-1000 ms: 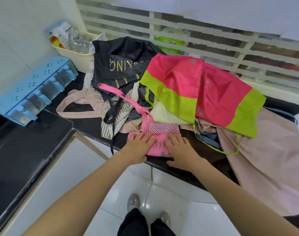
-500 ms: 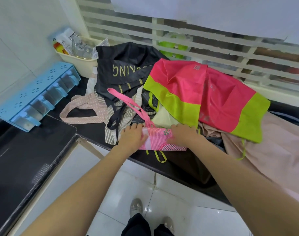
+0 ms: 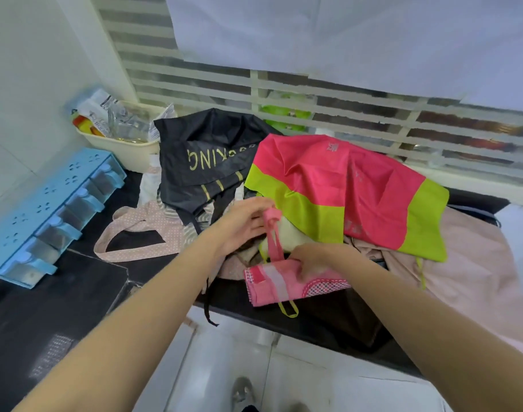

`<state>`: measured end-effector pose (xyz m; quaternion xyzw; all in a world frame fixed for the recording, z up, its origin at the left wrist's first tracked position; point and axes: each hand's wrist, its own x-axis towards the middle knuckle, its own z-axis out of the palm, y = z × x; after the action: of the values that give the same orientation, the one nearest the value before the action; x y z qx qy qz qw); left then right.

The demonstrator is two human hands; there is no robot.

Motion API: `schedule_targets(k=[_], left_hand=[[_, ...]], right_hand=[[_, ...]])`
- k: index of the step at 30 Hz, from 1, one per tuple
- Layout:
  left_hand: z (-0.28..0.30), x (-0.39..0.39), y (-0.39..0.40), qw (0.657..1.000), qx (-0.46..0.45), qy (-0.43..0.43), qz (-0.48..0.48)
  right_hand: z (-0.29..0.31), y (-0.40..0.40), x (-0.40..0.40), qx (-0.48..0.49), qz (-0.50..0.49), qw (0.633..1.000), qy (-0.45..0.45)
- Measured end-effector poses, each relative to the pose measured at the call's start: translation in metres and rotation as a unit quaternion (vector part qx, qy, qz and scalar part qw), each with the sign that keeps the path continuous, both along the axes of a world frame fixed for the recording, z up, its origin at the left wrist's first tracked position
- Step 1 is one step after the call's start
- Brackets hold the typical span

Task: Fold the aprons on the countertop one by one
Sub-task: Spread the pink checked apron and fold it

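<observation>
left hand [image 3: 242, 223]: I'm pinching the pink strap [image 3: 272, 233], lifted above the folded pink apron [image 3: 287, 282]
right hand [image 3: 312, 261]: fingers curled, pressing that apron's top
folded pink apron: on countertop [image 3: 105, 281] front edge

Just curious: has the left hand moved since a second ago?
Yes. The left hand left the folded pink apron and went back toward the black apron, pinching the pink strap.

piled aprons [image 3: 337, 188] crowd the countertop [image 3: 75, 292], whose bare left stretch offers passage.
</observation>
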<state>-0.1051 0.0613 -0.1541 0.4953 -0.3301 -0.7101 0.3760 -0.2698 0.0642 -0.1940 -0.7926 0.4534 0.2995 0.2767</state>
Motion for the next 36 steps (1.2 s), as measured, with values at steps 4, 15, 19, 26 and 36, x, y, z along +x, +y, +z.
schedule_targets(k=[4,15,19,26,36], left_hand=[[0.056,0.002,-0.023,0.995,-0.033,0.028,-0.092],[0.096,0.011,-0.025,0.886,-0.138,-0.266,-0.354],[0.114,0.022,-0.027,0.863,-0.202,-0.331,-0.324],[0.117,0.052,-0.049,0.662,-0.284,-0.632,-0.286],[0.189,0.020,-0.064,0.929,-0.269,-0.156,-0.202]], right_hand=[[0.037,-0.015,-0.028,-0.025,-0.033,0.998,0.051],[0.129,-0.035,-0.067,-0.150,-0.211,0.964,-0.055],[0.141,-0.041,-0.063,-0.260,-0.168,0.950,0.027],[0.164,-0.043,-0.062,-0.378,-0.041,0.912,0.154],[0.176,-0.054,-0.076,-0.305,-0.055,0.944,0.116]])
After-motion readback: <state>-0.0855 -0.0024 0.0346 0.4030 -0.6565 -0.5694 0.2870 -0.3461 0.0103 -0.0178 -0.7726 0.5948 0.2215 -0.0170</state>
